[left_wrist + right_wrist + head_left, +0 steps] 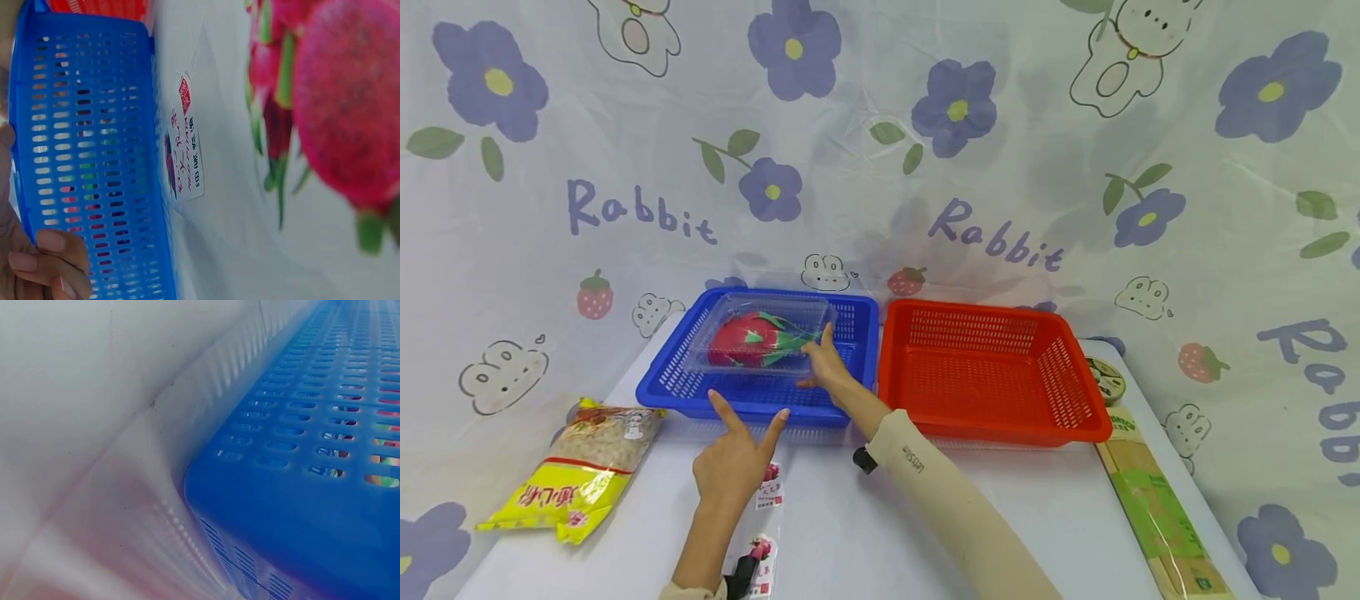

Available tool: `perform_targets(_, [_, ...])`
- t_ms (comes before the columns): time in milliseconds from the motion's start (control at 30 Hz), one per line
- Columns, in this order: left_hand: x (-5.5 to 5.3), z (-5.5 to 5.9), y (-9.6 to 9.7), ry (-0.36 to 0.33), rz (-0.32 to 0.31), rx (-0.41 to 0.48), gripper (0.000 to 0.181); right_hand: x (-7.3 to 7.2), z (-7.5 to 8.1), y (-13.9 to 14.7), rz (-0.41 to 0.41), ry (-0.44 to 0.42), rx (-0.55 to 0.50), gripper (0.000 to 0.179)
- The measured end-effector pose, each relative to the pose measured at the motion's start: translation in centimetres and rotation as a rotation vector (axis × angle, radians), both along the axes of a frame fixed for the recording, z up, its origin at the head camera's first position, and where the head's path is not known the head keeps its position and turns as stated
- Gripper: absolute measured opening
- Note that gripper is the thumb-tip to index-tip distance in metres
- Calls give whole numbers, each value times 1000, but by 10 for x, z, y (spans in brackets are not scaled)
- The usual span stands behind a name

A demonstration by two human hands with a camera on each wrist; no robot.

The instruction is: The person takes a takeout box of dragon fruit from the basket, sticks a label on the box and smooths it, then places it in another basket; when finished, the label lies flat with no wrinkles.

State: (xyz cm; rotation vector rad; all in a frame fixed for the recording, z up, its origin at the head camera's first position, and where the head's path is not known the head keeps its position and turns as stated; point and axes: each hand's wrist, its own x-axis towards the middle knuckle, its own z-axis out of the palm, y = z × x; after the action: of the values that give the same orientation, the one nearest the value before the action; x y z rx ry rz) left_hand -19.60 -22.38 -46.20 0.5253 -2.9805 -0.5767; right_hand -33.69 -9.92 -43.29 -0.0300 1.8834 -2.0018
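Observation:
A clear plastic box (797,307) lies in the blue basket (752,408), with a red and green dragon fruit (733,343) showing through it. My right hand (829,367) reaches over the basket to the box's right end, its fingers spread at the clear edge. Just before the basket's front rim is my left hand (733,462), index finger and thumb stretched apart. In the left wrist view, its other fingers (53,244) are bent beside the basket's slotted wall. Below that hand lies a strip of dragon fruit labels (769,492).
A red basket (970,429) stands right of the blue one. On the left is a yellow bag of pasta (583,471). A long green and tan packet (1157,508) and a round tin (1105,381) lie at the right edge. A patterned cloth (865,167) hangs behind.

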Motion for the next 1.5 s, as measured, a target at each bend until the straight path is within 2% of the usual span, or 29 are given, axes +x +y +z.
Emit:
perform_targets(233, [0, 0, 0, 2, 3, -2, 120, 5, 4, 0, -16, -2, -40, 82])
perform_targets(500, [1, 1, 0, -1, -1, 0, 120, 11, 7, 3, -30, 14, -24, 81])
perform_targets(767, [2, 3, 0, -13, 0, 14, 120, 15, 14, 9, 4, 15, -47, 81])
perform_targets(1500, [2, 3, 0, 13, -6, 15, 120, 27, 23, 18, 13, 1, -94, 79])
